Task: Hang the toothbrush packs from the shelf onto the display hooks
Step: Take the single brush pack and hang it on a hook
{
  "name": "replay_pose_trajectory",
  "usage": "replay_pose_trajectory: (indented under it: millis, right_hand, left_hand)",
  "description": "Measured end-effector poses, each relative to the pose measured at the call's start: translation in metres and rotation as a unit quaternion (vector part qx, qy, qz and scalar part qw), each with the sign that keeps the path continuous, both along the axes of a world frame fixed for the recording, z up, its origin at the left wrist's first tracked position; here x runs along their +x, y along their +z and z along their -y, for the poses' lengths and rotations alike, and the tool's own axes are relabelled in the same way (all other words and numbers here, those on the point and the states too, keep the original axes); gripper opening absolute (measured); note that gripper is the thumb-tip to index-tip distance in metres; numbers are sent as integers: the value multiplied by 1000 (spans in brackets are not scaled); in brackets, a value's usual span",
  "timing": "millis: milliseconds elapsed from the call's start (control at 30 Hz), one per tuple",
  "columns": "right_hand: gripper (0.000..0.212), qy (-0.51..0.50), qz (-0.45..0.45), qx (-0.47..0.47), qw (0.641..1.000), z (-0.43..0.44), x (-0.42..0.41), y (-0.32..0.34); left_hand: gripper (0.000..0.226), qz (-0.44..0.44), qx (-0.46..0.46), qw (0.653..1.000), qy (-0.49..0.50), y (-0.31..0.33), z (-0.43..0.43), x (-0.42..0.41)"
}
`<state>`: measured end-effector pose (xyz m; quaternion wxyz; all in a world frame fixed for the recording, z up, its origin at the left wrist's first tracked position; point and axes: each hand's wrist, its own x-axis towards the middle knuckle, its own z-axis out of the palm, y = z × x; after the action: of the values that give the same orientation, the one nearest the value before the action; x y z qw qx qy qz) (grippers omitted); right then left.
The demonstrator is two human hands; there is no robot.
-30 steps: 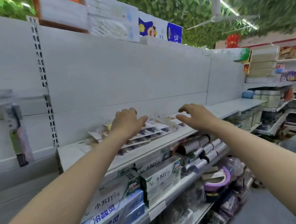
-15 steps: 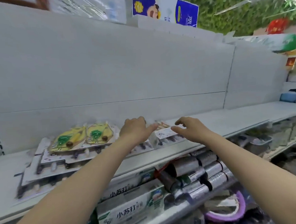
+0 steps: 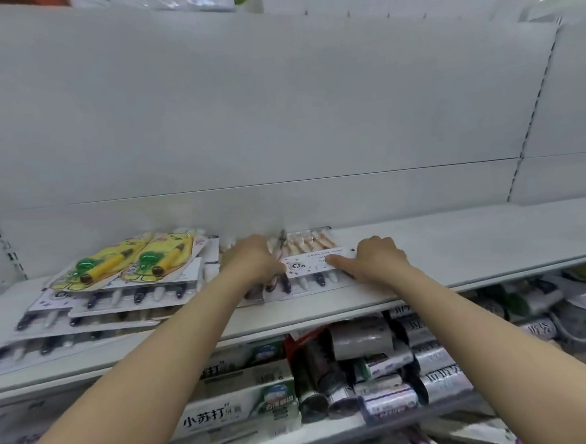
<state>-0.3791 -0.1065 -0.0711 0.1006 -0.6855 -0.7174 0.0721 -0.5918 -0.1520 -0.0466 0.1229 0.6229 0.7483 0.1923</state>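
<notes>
A flat toothbrush pack (image 3: 316,262) with a white card label lies on the grey shelf (image 3: 457,246), on top of other packs. My left hand (image 3: 252,260) curls over its left edge. My right hand (image 3: 378,259) grips its right end, thumb pressed on the label. To the left, two yellow children's toothbrush packs (image 3: 126,261) lie on a fanned stack of multi-brush packs (image 3: 94,313). No display hooks are in view.
A plain grey back panel (image 3: 278,119) rises behind the shelf. The lower shelf holds toothpaste boxes (image 3: 234,407) and silver rolled packs (image 3: 396,370). The shelf surface to the right of my hands is bare.
The view swung right and down, away from the slotted upright and the hanging pack. Both hands came down from hovering onto the white-labelled pack and closed on its ends.
</notes>
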Motion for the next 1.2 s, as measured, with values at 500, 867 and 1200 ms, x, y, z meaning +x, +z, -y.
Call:
replay_pose_trajectory:
  millis: [500,867,1200]
  right_hand:
    - [43,-6,-461,-36,887,-16,9,15]
    - [36,-24,-483,-89,871,-8,51,42]
    - [39,57,-642,172,745,98,26,83]
  left_hand:
    - [34,262,59,961,61,-23,-5,-14]
    - [14,517,140,843,53,-5,13,-12]
    - [9,592,227,773,12,3,86,-43]
